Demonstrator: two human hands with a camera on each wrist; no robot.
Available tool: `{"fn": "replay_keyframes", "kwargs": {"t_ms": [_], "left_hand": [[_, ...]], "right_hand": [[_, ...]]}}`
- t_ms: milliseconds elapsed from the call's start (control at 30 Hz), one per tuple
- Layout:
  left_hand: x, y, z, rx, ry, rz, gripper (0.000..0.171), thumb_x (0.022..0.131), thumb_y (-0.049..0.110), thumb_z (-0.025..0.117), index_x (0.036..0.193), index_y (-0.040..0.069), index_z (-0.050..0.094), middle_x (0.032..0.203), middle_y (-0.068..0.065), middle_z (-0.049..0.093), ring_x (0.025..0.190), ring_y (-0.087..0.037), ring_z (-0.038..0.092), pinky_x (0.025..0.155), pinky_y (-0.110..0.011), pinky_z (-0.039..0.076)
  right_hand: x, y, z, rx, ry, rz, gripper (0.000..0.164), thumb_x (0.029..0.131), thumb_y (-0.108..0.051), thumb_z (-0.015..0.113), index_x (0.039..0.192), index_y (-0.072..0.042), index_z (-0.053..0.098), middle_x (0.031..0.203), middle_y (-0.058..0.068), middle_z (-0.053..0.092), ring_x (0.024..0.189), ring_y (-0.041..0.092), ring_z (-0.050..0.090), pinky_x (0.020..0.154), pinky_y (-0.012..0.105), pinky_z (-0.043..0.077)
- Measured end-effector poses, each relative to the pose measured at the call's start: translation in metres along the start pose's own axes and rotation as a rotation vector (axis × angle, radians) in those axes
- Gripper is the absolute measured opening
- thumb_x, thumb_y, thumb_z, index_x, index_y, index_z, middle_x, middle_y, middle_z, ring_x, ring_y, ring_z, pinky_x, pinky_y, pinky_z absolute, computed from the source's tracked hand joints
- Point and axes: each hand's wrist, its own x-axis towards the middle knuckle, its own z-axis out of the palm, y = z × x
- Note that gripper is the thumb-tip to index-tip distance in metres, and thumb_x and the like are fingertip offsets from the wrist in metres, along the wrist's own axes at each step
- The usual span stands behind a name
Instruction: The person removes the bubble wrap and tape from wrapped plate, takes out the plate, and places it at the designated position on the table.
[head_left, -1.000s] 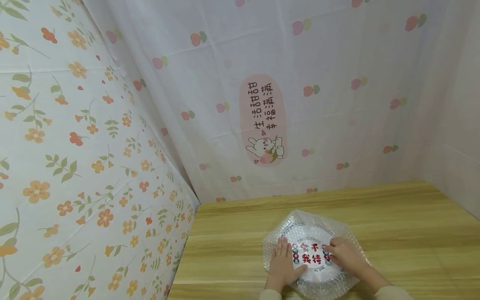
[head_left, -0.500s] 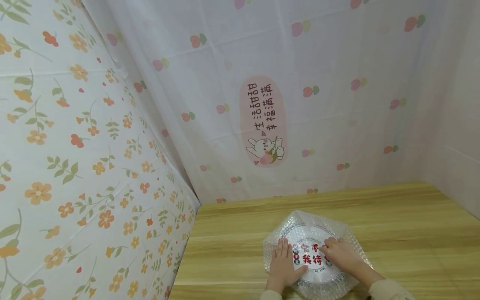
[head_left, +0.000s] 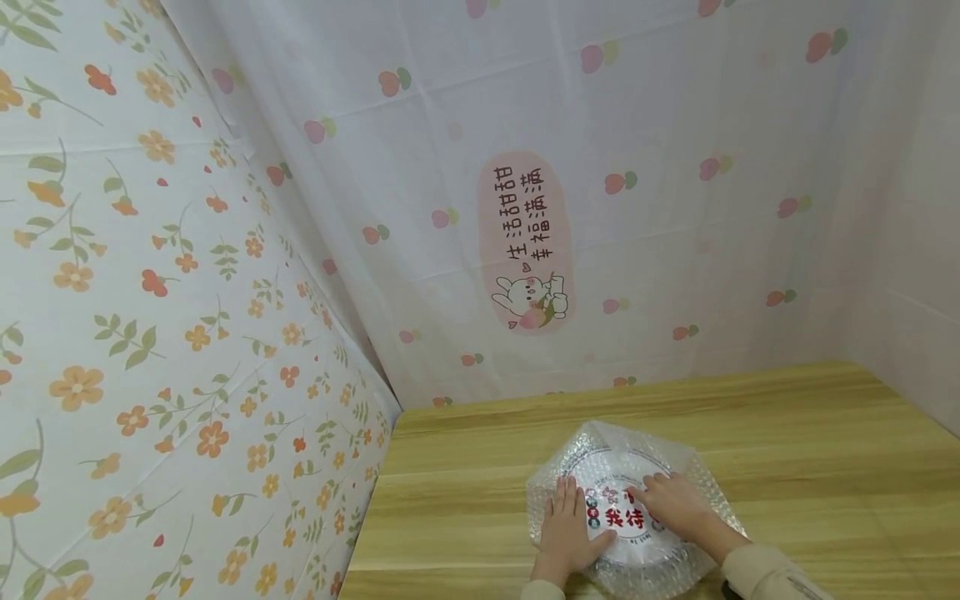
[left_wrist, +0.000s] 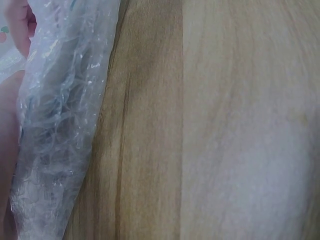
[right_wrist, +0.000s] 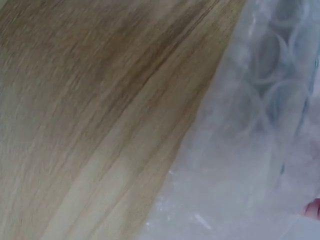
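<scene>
A round white plate-like thing [head_left: 633, 546] with red characters and a patterned rim lies on the table inside bubble wrap [head_left: 708, 475]. My left hand [head_left: 566, 529] rests on its left part, fingers straight and thumb spread to the right. From the right, my right hand [head_left: 678, 504] reaches over the wrapped thing, its fingertips right at the red characters and some fingers bent. In the left wrist view, the bubble wrap [left_wrist: 60, 115] slopes down beside the hand. A fingertip [right_wrist: 313, 209] shows at the right wrist view's edge; I cannot tell whether these fingers pinch anything.
The wood-grain table [head_left: 450, 467] extends to both sides of the wrap. A white curtain [head_left: 667, 250] with fruit prints and a rabbit picture hangs behind it. Floral cloth [head_left: 225, 400] borders the table's left side.
My right hand has slid left across the wrapped thing, its fingertips passing from the right-hand print onto the red characters. My left hand stays in place.
</scene>
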Motion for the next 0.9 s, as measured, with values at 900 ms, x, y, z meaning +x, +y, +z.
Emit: {"fn": "replay_keyframes", "kwargs": {"t_ms": [900], "left_hand": [[-0.003,0.000,-0.003,-0.040,0.021,-0.001,0.083,0.080,0.070,0.029,0.134,0.008,0.041,0.144,-0.008,0.026,0.132,-0.023,0.018,0.100,-0.038,0.026]], "right_hand": [[0.012,-0.008,0.006,-0.102,0.021,0.054,0.017,0.062,-0.008,0.068,0.068,-0.008,0.051,0.060,0.006,0.046,0.051,0.020,0.045,0.044,0.033,0.040]]}}
